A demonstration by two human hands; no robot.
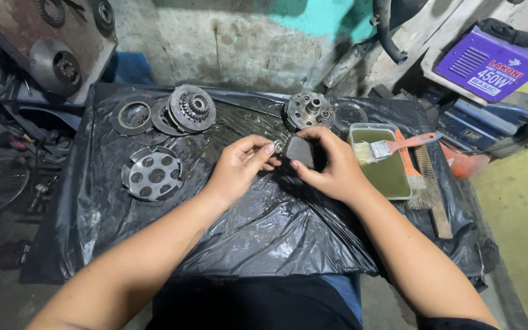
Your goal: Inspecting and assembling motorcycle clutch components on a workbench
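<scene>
A black plastic sheet [264, 232] covers the surface across the middle of the frame. At right centre sits a rectangular tray of greenish liquid [386, 174] with a paintbrush [392, 146] laid across it. A perforated metal drum [152, 173] lies at left centre. At centre, the right hand [331, 168] is clenched around a dark metal part [299, 151]; the left hand [239, 168] pinches a small piece against it.

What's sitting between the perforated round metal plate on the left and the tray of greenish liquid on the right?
In the head view, both hands: the left hand and right hand, holding a small dark part between perforated plate and tray.
</scene>
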